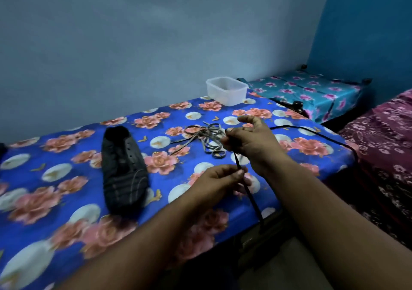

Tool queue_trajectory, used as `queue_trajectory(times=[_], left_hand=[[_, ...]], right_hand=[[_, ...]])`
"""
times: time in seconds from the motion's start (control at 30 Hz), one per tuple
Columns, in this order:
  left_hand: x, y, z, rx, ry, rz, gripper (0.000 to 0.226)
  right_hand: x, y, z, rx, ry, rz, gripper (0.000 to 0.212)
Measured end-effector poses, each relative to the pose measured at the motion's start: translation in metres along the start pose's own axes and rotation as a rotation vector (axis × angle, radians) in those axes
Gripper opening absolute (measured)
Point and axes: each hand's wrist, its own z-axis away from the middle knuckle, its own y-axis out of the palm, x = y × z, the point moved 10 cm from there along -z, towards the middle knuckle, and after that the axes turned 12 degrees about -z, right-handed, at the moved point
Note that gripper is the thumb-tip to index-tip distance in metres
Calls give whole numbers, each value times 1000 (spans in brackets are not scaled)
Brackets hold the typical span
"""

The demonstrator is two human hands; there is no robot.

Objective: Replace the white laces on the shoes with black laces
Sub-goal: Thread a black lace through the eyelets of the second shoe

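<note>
both hands pinch the black lace (238,164), left hand (219,179) below right hand (249,139); find its tip before threading the shoe (123,169).

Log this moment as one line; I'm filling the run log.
stage: black lace in hand | left hand: pinches black lace | right hand: holds same lace | shoe: unlaced, on table | white laces: piled behind

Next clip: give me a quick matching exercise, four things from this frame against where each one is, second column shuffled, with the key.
1. shoe
2. black lace
3. pale laces
4. tub

A. far edge of the table, by the wall
B. loose heap behind the hands
C. held in both hands
D. lying on the cloth, left of the hands

Pairs: 1-D, 2-C, 3-B, 4-A
</note>
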Motion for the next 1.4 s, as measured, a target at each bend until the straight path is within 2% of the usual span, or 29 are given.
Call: queue_trajectory(times=[0.1,0.2,0.4,0.5,0.67,0.8,0.9,1.1,1.23,1.4], left_hand=[[0,-13,30,34,37,-73,24],[6,-40,58,-45,11,-90,19],[18,-125,121,-190,-55,-149,15],[18,-170,148,-269,-68,-287,13],[26,-227,189,-453,-92,-489,18],[36,-244,207,-530,-95,-461,15],[41,-242,209,-512,-91,-430,13],[43,-228,206,-458,-36,-367,11],[43,-228,209,-475,13,-286,14],[50,-238,213,-545,15,-146,18]], right_hand=[[-8,29,1,13,-12,5,39],[-9,45,-2,7,-54,84,39],[-19,36,-13,-146,-70,431,33],[-48,39,-11,-74,-8,643,17],[-93,57,10,67,-37,929,17],[-109,73,27,139,-58,1108,11],[-106,95,45,159,-202,1241,12],[-123,178,119,508,-461,1081,18],[-139,196,143,571,-531,1161,18],[-144,194,147,617,-536,1135,17]])
